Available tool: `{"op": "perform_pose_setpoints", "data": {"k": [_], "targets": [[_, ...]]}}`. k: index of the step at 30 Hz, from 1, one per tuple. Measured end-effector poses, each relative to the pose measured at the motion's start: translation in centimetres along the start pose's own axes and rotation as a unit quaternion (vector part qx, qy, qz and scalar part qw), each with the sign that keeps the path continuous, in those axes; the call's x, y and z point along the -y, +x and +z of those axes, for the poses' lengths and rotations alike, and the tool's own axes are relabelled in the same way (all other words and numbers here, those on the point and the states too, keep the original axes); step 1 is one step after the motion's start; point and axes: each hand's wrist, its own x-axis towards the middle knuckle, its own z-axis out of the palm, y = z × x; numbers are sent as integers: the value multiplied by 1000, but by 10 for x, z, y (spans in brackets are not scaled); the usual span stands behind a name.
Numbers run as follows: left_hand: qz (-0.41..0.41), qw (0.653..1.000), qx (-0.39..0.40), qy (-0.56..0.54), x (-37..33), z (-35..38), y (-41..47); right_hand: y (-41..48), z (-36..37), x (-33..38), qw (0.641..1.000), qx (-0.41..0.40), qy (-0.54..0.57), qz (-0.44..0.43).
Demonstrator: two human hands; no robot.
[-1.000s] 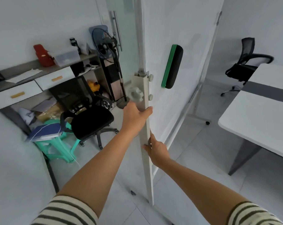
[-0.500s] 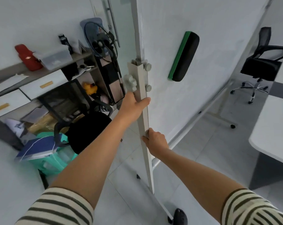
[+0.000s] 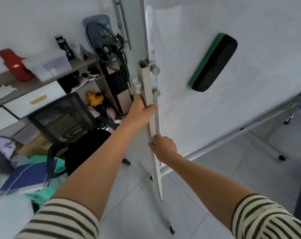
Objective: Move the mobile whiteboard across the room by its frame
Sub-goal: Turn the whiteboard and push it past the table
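The mobile whiteboard (image 3: 198, 104) fills the right half of the view, its white face seen at a slant. Its grey upright frame post (image 3: 147, 87) runs down the middle, with round adjustment knobs near the top. My left hand (image 3: 140, 110) is wrapped around the post just below the knobs. Lower on the same post, my right hand (image 3: 164, 147) grips it from the board side. A green and black eraser (image 3: 213, 62) sticks to the board face. A caster (image 3: 171, 229) of the stand shows at the floor.
A black office chair (image 3: 65, 125) stands close on the left, beside a teal stool carrying a blue book (image 3: 25, 180). A standing fan (image 3: 106, 44) and a cluttered desk shelf (image 3: 43, 78) sit behind. Pale tiled floor (image 3: 224, 173) lies under the board.
The board's face has swung closer and fills more of the view, hiding the white table and far chair. Both hands keep their grip on the post.
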Motion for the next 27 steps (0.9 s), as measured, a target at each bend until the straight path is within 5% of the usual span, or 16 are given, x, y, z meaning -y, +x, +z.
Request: {"op": "perform_pose_setpoints", "data": {"k": [15,27], "targets": [[39,997,73,-8,61,-84,234,239,9,50,994,-32,-59,81],[8,999,9,-37,114,-139,389,409,24,78,994,-36,-95,33]]}}
